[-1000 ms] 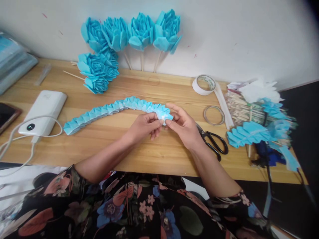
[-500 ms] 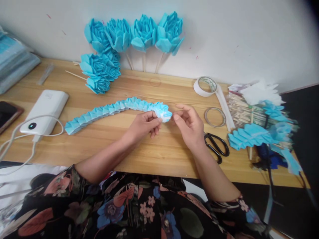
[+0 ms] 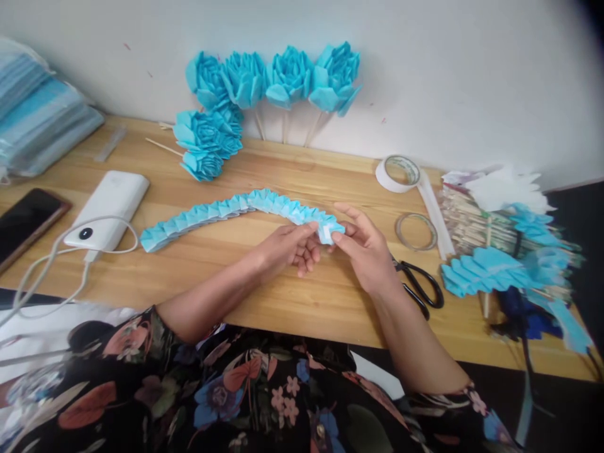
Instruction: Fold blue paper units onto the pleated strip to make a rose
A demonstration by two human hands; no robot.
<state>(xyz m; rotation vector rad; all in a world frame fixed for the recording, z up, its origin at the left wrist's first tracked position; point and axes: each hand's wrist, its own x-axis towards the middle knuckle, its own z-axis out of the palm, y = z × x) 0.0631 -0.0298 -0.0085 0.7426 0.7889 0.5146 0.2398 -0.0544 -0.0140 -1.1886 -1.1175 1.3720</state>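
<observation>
A long strip of pleated light-blue petals (image 3: 221, 207) curves across the wooden table. Its right end, with a small white patch showing, is lifted between my two hands. My left hand (image 3: 295, 248) pinches the strip just left of that patch, thumb on top and fingers curled below. At the very tip, my right hand (image 3: 363, 245) grips the strip between thumb and index finger. The fingers underneath are partly hidden. Right of my right hand lie black-handled scissors (image 3: 425, 283), their blades hidden by the hand.
Blue fabric roses (image 3: 287, 75) on sticks lean against the wall. White tape (image 3: 396, 173), a thinner tape roll (image 3: 415, 231), bundled sticks (image 3: 472, 223) and a pleated blue piece (image 3: 486, 270) lie right. A power bank (image 3: 111, 204), phone (image 3: 33, 220) and packed masks (image 3: 42, 119) are left.
My right hand has closed on the strip's tip, where its fingers were beside it before. My left hand still holds the strip. The whole view has shifted slightly.
</observation>
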